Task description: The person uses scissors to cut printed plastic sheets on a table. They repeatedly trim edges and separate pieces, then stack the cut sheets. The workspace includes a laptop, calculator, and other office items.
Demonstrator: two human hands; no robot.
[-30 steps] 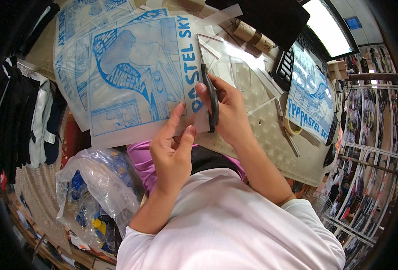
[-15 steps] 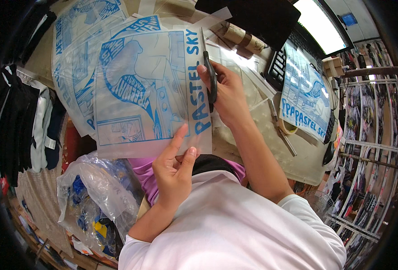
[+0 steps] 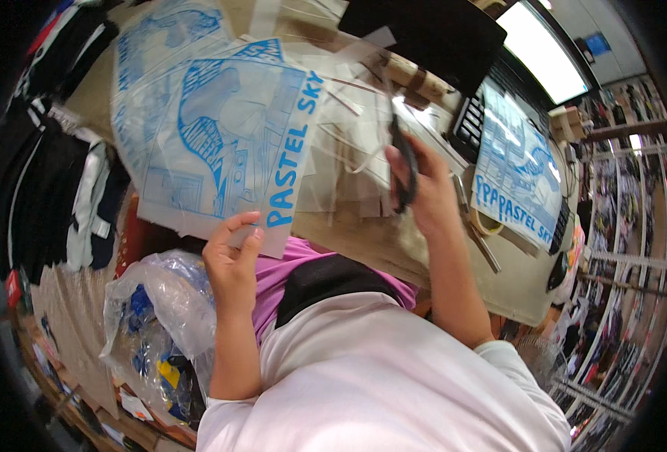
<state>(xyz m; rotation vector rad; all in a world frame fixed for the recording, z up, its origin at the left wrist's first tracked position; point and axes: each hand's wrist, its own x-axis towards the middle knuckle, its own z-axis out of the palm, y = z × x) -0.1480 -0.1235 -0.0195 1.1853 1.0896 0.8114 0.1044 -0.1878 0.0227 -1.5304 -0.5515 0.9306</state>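
Note:
My left hand (image 3: pixel 232 252) pinches the lower edge of a clear plastic film sheet (image 3: pixel 273 242) printed with a blue drawing and big blue lettering. The sheet tilts to the left, over more printed films (image 3: pixel 134 83) of the same kind. To the right of the sheet, and apart from it, my right hand (image 3: pixel 430 188) is closed round the black handles of a pair of scissors (image 3: pixel 404 162). Their blades point away from me and are blurred, so I cannot tell whether they are apart.
Clear film scraps (image 3: pixel 348 143) lie on the table (image 3: pixel 510 290). A laptop (image 3: pixel 544 56), a black keyboard (image 3: pixel 469 120), a roll (image 3: pixel 416 79) and another printed film (image 3: pixel 518 166) are at the right. Dark clothes (image 3: pixel 39 188) hang at the left, above a clear plastic bag (image 3: pixel 175 301).
My left hand and the sheet have moved left, and the sheet has tilted. My right hand has carried the scissors right, away from the sheet's edge.

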